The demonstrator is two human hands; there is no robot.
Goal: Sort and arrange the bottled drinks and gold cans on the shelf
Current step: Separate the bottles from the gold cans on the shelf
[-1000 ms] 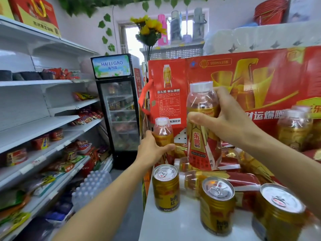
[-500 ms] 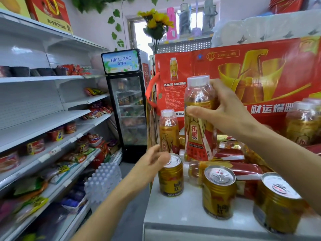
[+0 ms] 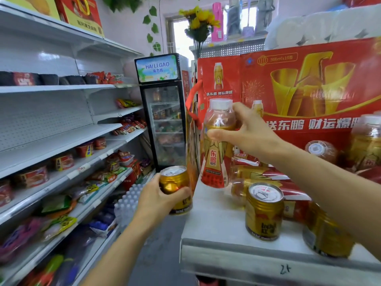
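My left hand (image 3: 158, 200) grips a gold can (image 3: 175, 183) just off the left edge of the white shelf (image 3: 218, 230), in the air. My right hand (image 3: 250, 132) holds a bottled drink (image 3: 216, 149) with a white cap and red-gold label by its shoulder, upright at the shelf's back left corner. Another gold can (image 3: 265, 211) stands near the front, and a third (image 3: 325, 234) sits half behind my right forearm. Several bottles (image 3: 257, 175) lie on their sides behind the cans. More upright bottles (image 3: 367, 141) stand at the right.
A big red gift carton (image 3: 309, 83) closes off the back of the shelf. To the left runs an aisle with snack shelves (image 3: 61, 141), a glass-door drinks fridge (image 3: 165, 114) at its end, and a pack of water bottles (image 3: 127, 201) on the floor.
My left hand let go of the small upright bottle, closed on the leftmost gold can and lifted it left off the shelf. My right hand shifted its bottle left, into the corner.
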